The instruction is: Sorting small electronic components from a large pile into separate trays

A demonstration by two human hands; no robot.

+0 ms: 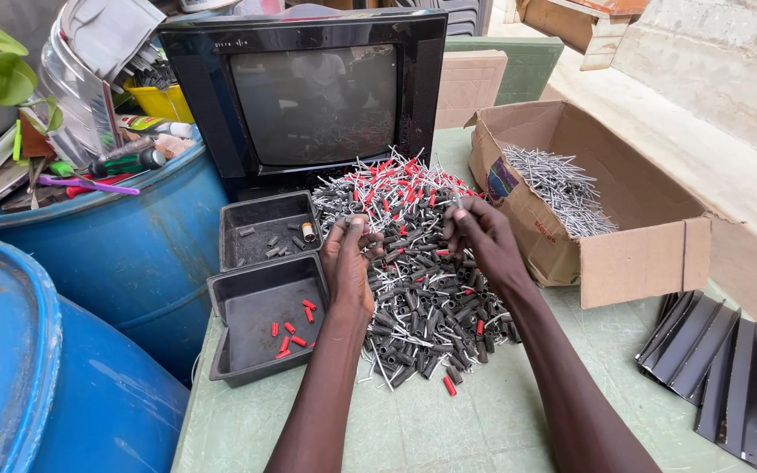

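Two hands, our left hand [348, 263] and right hand [482, 238], each pinch small bits over the pile [422, 289]; we pick slowly, red bits for the near tray [229, 350].

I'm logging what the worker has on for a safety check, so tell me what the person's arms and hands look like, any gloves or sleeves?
Both arms are bare as far as the picture shows: no sleeves in view. The left hand and right hand wear no gloves. No watch, bracelet or ring shows on either wrist or on the fingers, though small rings would be hard to tell at this size.
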